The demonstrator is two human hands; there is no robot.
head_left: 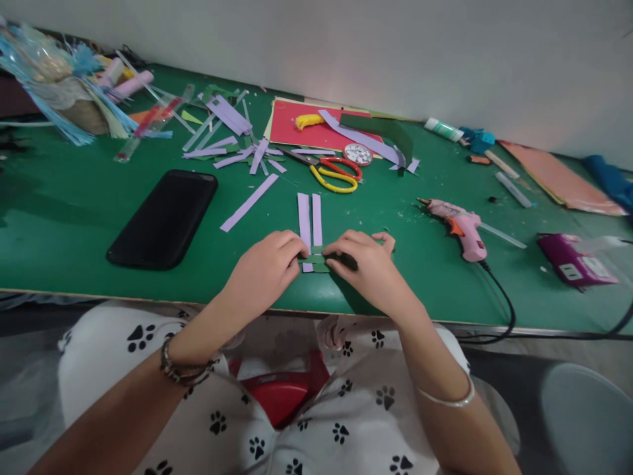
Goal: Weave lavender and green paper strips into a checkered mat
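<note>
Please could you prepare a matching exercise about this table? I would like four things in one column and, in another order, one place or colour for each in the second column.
Column 1
1. Phone
2. Scissors
3. Glue gun
4. Small green strips

Column 2
A. Pink, with an orange trigger
B. Between the fingers of the left hand and those of the right hand
C. Black, to the left of both hands
D. Red and yellow handles

Right pairs: 1-C, 2-D, 3-A, 4-B

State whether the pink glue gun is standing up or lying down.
Lying down: the glue gun rests on its side, barrel and handle both stretched along the green table.
</note>
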